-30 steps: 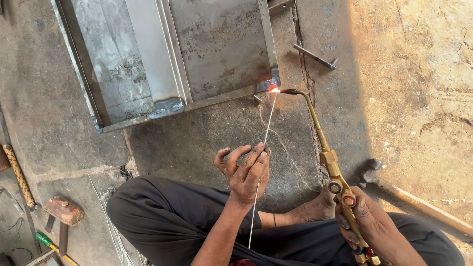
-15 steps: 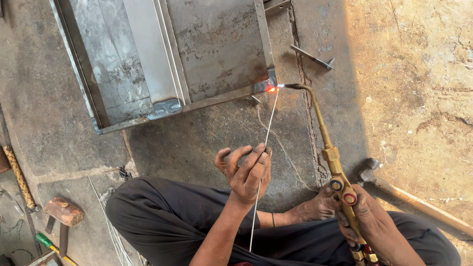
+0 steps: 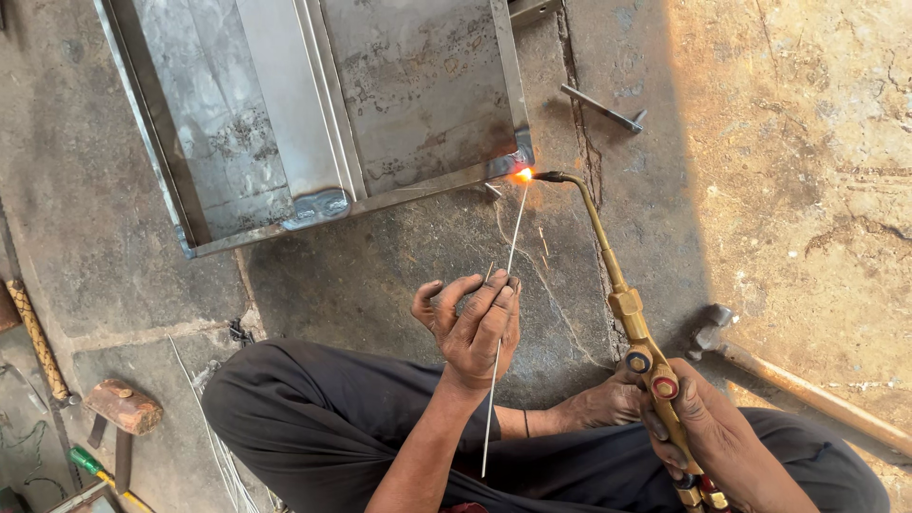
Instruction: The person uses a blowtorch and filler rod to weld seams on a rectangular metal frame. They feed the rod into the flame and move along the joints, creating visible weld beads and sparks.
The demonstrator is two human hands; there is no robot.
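Note:
My left hand (image 3: 472, 321) pinches a thin metal filler rod (image 3: 508, 249) whose far tip meets the glowing orange flame (image 3: 522, 175) at the near right corner of a sheet-metal tray (image 3: 313, 204). A brass gas torch (image 3: 629, 313) is gripped at its valve end by my right hand (image 3: 705, 427). Its curved nozzle points at that same corner. I sit on the concrete floor in dark trousers, with a bare foot (image 3: 597, 404) between my two hands.
A hammer (image 3: 788, 380) lies on the floor at right. A small metal bar (image 3: 600, 106) rests beyond the torch tip. At left lie a wooden-handled tool (image 3: 36, 337), a rusty hammer head (image 3: 123, 407), a green-handled screwdriver (image 3: 90, 463) and loose wire rods (image 3: 204, 418).
The view has shifted slightly. The rod tip and torch flame stay at the tray's corner, and both hands keep their grips with little movement.

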